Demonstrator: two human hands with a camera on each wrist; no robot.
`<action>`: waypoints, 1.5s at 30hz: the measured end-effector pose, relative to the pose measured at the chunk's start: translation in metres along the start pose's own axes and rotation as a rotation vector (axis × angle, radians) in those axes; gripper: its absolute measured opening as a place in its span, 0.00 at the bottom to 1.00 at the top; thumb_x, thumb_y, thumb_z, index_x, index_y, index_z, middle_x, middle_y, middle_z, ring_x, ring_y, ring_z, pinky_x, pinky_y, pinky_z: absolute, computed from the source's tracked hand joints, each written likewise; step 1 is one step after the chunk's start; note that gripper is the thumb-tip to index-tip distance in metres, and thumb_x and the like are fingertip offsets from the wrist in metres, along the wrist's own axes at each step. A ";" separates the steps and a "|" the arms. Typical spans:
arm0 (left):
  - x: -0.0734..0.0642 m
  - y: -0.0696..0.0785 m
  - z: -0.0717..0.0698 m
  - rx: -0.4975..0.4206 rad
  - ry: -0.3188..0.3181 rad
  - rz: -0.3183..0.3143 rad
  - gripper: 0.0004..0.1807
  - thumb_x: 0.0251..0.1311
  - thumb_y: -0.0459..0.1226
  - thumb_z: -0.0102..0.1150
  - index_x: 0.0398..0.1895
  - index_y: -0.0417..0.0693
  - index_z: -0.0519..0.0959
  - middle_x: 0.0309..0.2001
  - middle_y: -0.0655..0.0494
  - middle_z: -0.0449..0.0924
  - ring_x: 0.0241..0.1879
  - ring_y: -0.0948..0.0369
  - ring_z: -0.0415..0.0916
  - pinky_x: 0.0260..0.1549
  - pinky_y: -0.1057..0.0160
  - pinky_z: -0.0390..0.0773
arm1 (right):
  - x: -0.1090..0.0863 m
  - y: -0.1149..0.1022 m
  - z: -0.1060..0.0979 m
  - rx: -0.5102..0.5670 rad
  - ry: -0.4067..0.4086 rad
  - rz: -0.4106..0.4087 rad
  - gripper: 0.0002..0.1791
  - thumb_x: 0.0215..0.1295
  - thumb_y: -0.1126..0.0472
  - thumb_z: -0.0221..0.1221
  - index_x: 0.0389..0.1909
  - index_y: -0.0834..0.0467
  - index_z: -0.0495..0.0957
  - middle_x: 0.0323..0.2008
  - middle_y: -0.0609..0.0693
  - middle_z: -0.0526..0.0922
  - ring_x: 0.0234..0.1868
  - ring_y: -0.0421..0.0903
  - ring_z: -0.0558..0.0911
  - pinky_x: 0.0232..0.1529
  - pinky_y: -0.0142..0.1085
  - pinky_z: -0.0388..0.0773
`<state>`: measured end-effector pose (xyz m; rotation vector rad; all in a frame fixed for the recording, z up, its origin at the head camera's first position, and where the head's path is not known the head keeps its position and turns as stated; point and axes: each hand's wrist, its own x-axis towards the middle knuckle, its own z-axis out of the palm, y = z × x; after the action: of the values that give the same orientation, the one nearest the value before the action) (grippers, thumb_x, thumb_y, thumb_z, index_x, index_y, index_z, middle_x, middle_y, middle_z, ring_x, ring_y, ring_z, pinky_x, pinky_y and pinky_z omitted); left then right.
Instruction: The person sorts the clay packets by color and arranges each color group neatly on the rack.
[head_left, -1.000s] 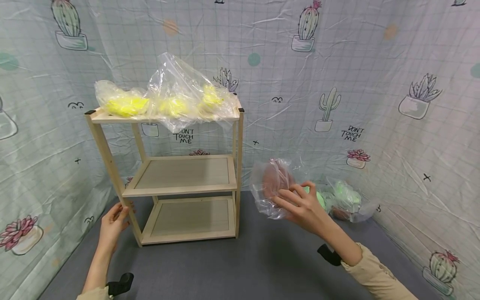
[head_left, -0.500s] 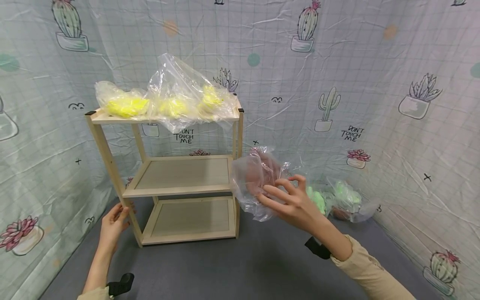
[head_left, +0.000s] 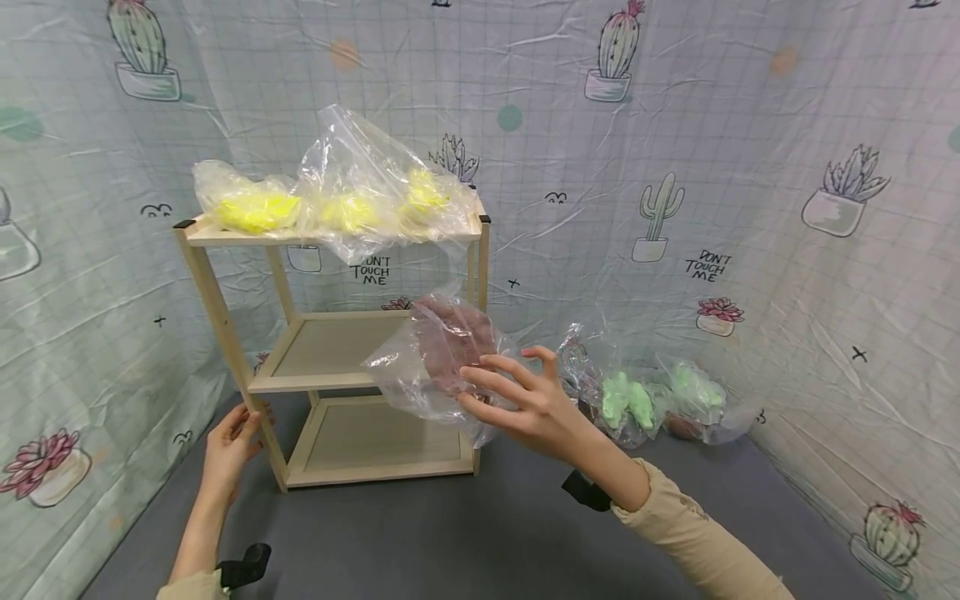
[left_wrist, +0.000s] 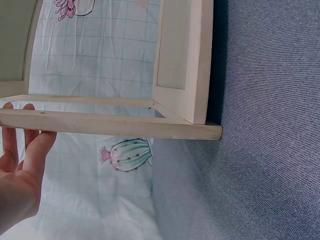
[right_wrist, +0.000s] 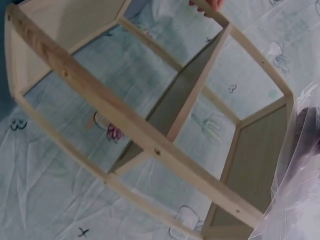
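My left hand grips the front left post of a small three-tier wooden shelf. In the left wrist view the fingers of that hand hold the post between thumb and fingertips. My right hand pinches a clear plastic bag with a reddish-brown rounded item inside; its kind cannot be told through the film. The bag hangs in front of the middle and bottom tiers, toward their right end. In the right wrist view only part of the bag shows at the right edge.
Clear bags with yellow items cover the top tier and overhang its front. Right of the shelf, bags with pale green items and a brown one lie on the grey cloth surface. Cactus-printed sheets hang around.
My right hand has carried the bag leftward, from right of the shelf to in front of its tiers. More of the green bags now shows. My left hand stays on the post.
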<state>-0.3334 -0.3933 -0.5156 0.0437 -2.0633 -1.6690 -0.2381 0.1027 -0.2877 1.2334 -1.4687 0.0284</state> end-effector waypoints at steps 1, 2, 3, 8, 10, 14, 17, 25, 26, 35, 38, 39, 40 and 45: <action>0.000 0.001 0.000 -0.002 0.004 0.001 0.27 0.61 0.50 0.47 0.61 0.50 0.65 0.47 0.64 0.72 0.43 0.78 0.73 0.28 0.78 0.73 | 0.002 -0.001 0.003 0.003 -0.004 0.003 0.10 0.62 0.61 0.53 0.43 0.47 0.75 0.48 0.50 0.78 0.50 0.47 0.74 0.44 0.52 0.59; 0.000 0.001 0.000 -0.003 0.002 0.002 0.27 0.61 0.50 0.47 0.61 0.50 0.65 0.47 0.63 0.72 0.43 0.78 0.73 0.28 0.78 0.73 | 0.004 -0.002 0.006 0.003 -0.008 0.005 0.11 0.61 0.61 0.54 0.44 0.47 0.75 0.49 0.50 0.77 0.51 0.47 0.74 0.44 0.52 0.59; -0.001 0.002 0.001 -0.009 0.006 0.000 0.27 0.60 0.51 0.47 0.61 0.50 0.65 0.47 0.63 0.72 0.43 0.78 0.73 0.28 0.79 0.72 | 0.006 -0.003 0.009 0.009 -0.014 0.011 0.12 0.60 0.61 0.55 0.45 0.46 0.75 0.50 0.50 0.76 0.52 0.47 0.74 0.45 0.52 0.59; -0.003 0.006 0.001 -0.033 -0.011 0.013 0.27 0.61 0.50 0.47 0.61 0.48 0.64 0.47 0.63 0.72 0.43 0.78 0.73 0.29 0.79 0.72 | 0.014 -0.008 0.029 0.001 -0.016 0.049 0.17 0.55 0.63 0.60 0.45 0.45 0.75 0.50 0.49 0.76 0.53 0.47 0.73 0.46 0.51 0.59; -0.003 0.007 0.001 -0.037 -0.017 0.016 0.27 0.61 0.49 0.47 0.61 0.48 0.64 0.47 0.64 0.72 0.43 0.78 0.73 0.29 0.79 0.73 | 0.015 -0.010 0.037 -0.017 0.000 0.070 0.18 0.52 0.63 0.62 0.44 0.44 0.76 0.49 0.48 0.77 0.52 0.47 0.72 0.46 0.51 0.58; -0.005 0.011 -0.001 -0.089 -0.047 0.013 0.25 0.62 0.45 0.47 0.61 0.49 0.65 0.47 0.65 0.73 0.45 0.75 0.74 0.33 0.74 0.76 | 0.018 -0.013 0.053 -0.060 0.028 0.120 0.18 0.49 0.62 0.65 0.42 0.43 0.77 0.46 0.46 0.78 0.50 0.48 0.72 0.46 0.50 0.57; -0.004 0.009 -0.002 -0.116 -0.056 0.002 0.24 0.62 0.44 0.48 0.61 0.49 0.65 0.48 0.64 0.74 0.46 0.74 0.74 0.33 0.71 0.77 | 0.018 -0.015 0.064 -0.083 0.023 0.159 0.19 0.48 0.62 0.65 0.42 0.42 0.77 0.45 0.46 0.78 0.48 0.48 0.71 0.44 0.49 0.56; -0.004 0.006 0.002 0.040 0.014 -0.016 0.25 0.60 0.52 0.45 0.61 0.57 0.66 0.48 0.65 0.72 0.44 0.79 0.71 0.29 0.78 0.73 | 0.012 -0.023 0.090 -0.126 -0.018 0.282 0.16 0.52 0.62 0.63 0.42 0.43 0.78 0.44 0.47 0.77 0.43 0.47 0.72 0.42 0.48 0.56; -0.003 0.005 0.002 0.042 0.013 -0.012 0.25 0.60 0.52 0.45 0.61 0.57 0.66 0.48 0.64 0.73 0.44 0.79 0.71 0.30 0.78 0.73 | 0.011 -0.023 0.093 -0.132 -0.022 0.290 0.16 0.52 0.62 0.63 0.41 0.43 0.79 0.44 0.47 0.77 0.43 0.47 0.72 0.42 0.48 0.57; -0.004 0.006 0.001 0.048 0.003 0.001 0.26 0.61 0.52 0.45 0.61 0.54 0.65 0.49 0.63 0.73 0.44 0.79 0.72 0.29 0.77 0.73 | 0.010 -0.027 0.108 -0.183 -0.015 0.324 0.16 0.52 0.65 0.61 0.39 0.42 0.79 0.39 0.48 0.76 0.36 0.45 0.74 0.40 0.45 0.61; -0.004 0.007 0.001 0.065 0.012 -0.003 0.26 0.61 0.53 0.44 0.61 0.55 0.65 0.49 0.64 0.73 0.44 0.79 0.71 0.30 0.76 0.73 | 0.011 -0.027 0.109 -0.179 -0.020 0.329 0.16 0.52 0.66 0.60 0.38 0.42 0.78 0.38 0.47 0.76 0.35 0.44 0.75 0.39 0.44 0.63; -0.004 0.007 0.001 0.068 0.013 -0.003 0.26 0.61 0.53 0.44 0.61 0.55 0.65 0.49 0.64 0.72 0.44 0.79 0.71 0.30 0.76 0.73 | 0.011 -0.027 0.110 -0.175 -0.025 0.331 0.16 0.52 0.65 0.60 0.38 0.42 0.78 0.37 0.47 0.77 0.34 0.44 0.75 0.39 0.44 0.64; -0.003 0.007 0.001 0.066 0.013 -0.004 0.26 0.61 0.53 0.44 0.61 0.55 0.65 0.49 0.64 0.72 0.44 0.79 0.71 0.30 0.77 0.73 | 0.010 -0.027 0.110 -0.173 -0.031 0.331 0.15 0.52 0.65 0.60 0.38 0.42 0.78 0.37 0.46 0.77 0.34 0.44 0.75 0.39 0.44 0.64; -0.002 0.004 0.000 0.043 0.002 -0.005 0.26 0.61 0.52 0.45 0.61 0.54 0.65 0.48 0.63 0.72 0.45 0.79 0.71 0.29 0.78 0.72 | 0.005 -0.032 0.106 -0.134 -0.106 0.316 0.18 0.49 0.60 0.62 0.44 0.43 0.76 0.39 0.46 0.77 0.37 0.43 0.76 0.41 0.45 0.66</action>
<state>-0.3302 -0.3915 -0.5129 0.0647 -2.0993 -1.6261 -0.2905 0.0194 -0.3386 0.8978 -1.7182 0.0770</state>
